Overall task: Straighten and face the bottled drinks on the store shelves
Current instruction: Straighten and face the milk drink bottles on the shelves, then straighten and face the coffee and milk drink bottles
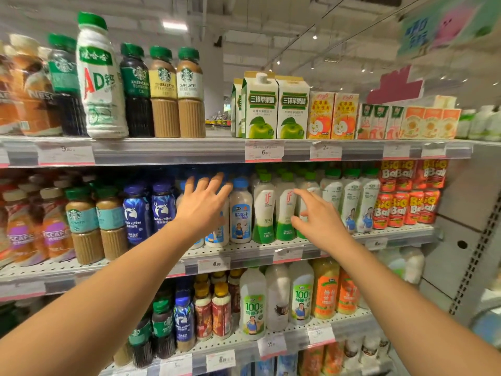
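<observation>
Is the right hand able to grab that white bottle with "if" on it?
Probably yes. The right hand is open just beside the front-row "if" bottle on the middle shelf; nothing stands between them, and its fingers reach its right edge.

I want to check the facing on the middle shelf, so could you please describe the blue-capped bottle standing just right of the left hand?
The blue-capped bottle stands upright at the front edge of the middle shelf. It looks plastic, with a round blue cap, pale milky upper body and a white-and-blue label showing a figure, facing forward. The left hand, fingers spread, reaches beside it; contact cannot be told. A white-and-green bottle stands close on its other side.
</observation>
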